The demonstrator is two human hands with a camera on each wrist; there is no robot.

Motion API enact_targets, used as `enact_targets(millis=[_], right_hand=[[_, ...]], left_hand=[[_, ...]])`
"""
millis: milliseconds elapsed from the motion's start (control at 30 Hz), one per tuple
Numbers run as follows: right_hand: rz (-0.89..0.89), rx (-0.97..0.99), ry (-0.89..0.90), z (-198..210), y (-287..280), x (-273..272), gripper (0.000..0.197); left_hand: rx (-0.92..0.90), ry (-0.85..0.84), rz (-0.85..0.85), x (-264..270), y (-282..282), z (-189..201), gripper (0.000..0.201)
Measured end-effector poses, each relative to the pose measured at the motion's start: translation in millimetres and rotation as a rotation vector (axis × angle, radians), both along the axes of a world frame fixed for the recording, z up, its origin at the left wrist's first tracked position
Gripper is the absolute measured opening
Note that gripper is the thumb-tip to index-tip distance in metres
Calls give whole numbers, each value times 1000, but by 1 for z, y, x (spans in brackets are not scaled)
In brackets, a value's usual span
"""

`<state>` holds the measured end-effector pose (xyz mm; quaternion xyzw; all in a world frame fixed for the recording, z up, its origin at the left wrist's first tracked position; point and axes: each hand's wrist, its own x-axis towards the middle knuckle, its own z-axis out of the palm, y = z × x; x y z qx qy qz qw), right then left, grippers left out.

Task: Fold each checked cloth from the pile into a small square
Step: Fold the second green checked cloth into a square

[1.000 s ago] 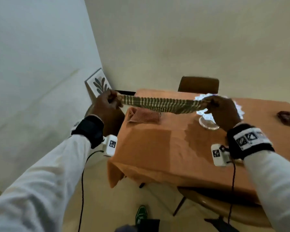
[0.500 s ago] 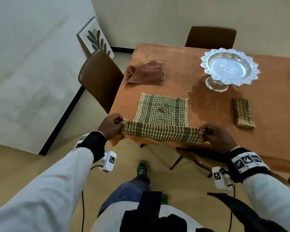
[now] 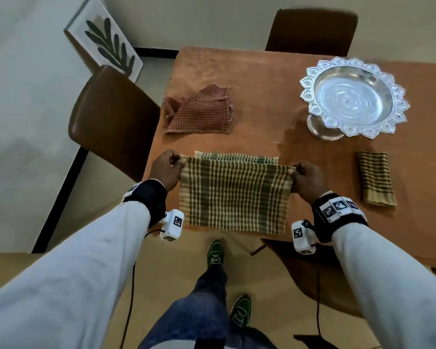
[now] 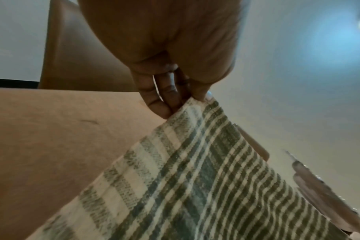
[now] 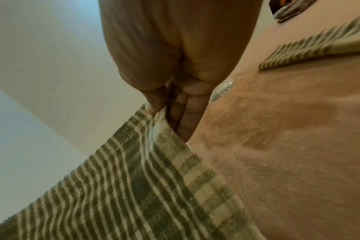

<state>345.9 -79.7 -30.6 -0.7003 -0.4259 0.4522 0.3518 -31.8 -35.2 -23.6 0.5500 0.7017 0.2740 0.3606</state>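
A green checked cloth (image 3: 233, 195) lies on the orange table (image 3: 275, 79) near its front edge, its near half folded over toward the far hem. My left hand (image 3: 173, 165) pinches the folded half's left corner (image 4: 193, 104). My right hand (image 3: 297, 172) pinches its right corner (image 5: 154, 113). A strip of the lower layer (image 3: 237, 156) shows beyond the held edge. A loosely lying red checked cloth (image 3: 199, 112) sits further back on the left. A folded green checked cloth (image 3: 375, 178) rests to the right, also in the right wrist view (image 5: 310, 50).
A silver footed bowl (image 3: 353, 96) stands at the back right of the table. One brown chair (image 3: 111, 117) is at the left side, another (image 3: 312, 28) behind the table. A framed leaf picture (image 3: 106, 44) leans on the wall. My green shoes (image 3: 215, 253) are below.
The cloth came down from mid-air onto the table. Both hands then carried its near edge forward over the flat part, so the fold now covers most of the cloth.
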Motion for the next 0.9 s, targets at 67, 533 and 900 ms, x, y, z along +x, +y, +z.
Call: enact_targets(millis=[67, 533, 900], right_hand=[[-16, -47, -44, -27, 28, 1, 30], [-93, -177, -260, -98, 98, 11, 12], [636, -96, -840, -60, 78, -82, 59]], left_hand=[[-45, 45, -9, 1, 33, -26, 11], [-130, 139, -46, 13, 104, -90, 15], [263, 608, -853, 96, 58, -82, 50]])
